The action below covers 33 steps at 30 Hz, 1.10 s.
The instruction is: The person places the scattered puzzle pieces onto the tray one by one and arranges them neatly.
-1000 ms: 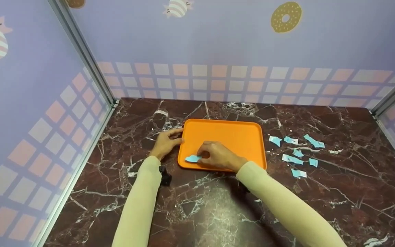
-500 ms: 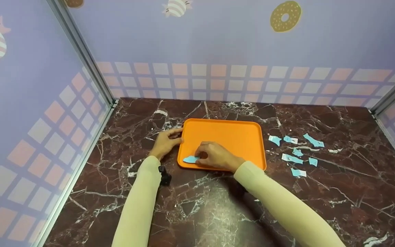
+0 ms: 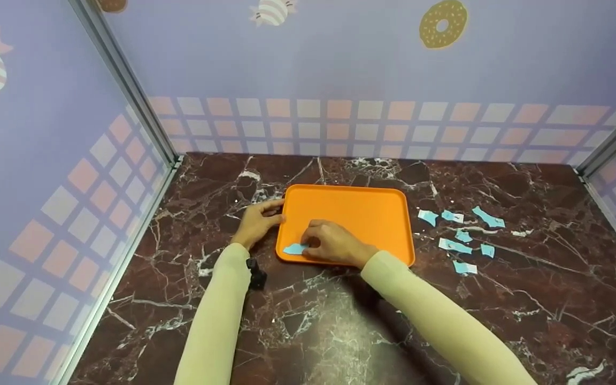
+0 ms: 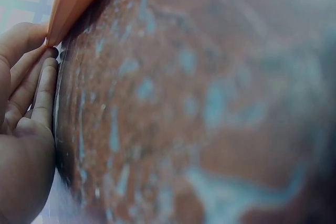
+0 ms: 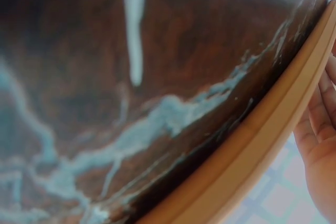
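1. Dark marbled tabletop (image 3: 335,331), under everything.
2. Orange tray (image 3: 351,200), flat on the tabletop.
3. Left hand (image 3: 256,222), fingers loosely extended against the tray's left rim; contact close up in the left wrist view.
4. Right hand (image 3: 332,241), over the tray, fingertips in a narrow pinch.
5. Seven loose scraps (image 3: 455,246), right of the tray.
6. Blue scrap (image 3: 293,249), apparently pinched at its right end, in the tray's near-left corner; leftward of the right hand, the nearer one; long axis roughly left-right; visible only in the head view.

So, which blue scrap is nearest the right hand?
The scrap touching the right hand at the orange tray's near-left corner; the other scraps lie outside the tray.
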Tool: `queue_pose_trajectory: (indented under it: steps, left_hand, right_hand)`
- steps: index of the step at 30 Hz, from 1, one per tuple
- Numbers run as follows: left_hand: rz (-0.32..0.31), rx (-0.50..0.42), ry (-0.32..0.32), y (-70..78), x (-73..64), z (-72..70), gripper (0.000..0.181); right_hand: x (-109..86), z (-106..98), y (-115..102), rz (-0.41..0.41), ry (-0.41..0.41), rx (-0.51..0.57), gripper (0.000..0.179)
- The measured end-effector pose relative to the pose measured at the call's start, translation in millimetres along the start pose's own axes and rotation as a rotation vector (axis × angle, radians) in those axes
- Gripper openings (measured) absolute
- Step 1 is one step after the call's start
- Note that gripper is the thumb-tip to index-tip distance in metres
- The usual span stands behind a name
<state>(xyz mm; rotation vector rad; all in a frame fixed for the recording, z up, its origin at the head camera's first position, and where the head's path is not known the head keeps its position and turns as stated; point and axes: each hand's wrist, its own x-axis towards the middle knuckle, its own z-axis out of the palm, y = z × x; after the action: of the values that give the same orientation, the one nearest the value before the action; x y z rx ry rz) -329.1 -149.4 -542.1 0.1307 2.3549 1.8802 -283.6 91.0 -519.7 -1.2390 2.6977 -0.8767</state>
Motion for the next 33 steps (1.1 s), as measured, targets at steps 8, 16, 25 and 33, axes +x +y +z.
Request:
queue_pose_trajectory:
  steps: [8, 16, 25, 33]
  left_hand:
    - [-0.007, 0.014, -0.009, 0.1, 0.8, -1.9, 0.048]
    - [-0.016, 0.006, -0.001, -1.4, 1.8, -1.2, 0.048]
    - [-0.010, 0.013, 0.010, -1.0, 2.1, -0.2, 0.048]
    - [-0.020, 0.001, -0.003, -1.0, 1.7, -1.1, 0.049]
  right_hand:
    - [-0.2, 0.0, -1.5, 0.004, 0.007, -0.013, 0.020]
    - [0.0, -1.6, -0.2, 0.015, -0.008, -0.008, 0.022]
    - [-12.0, -19.7, 11.0, 0.002, 0.078, -0.002, 0.021]
    - [-33.4, -46.9, 23.8, 0.065, 0.122, 0.048, 0.025]
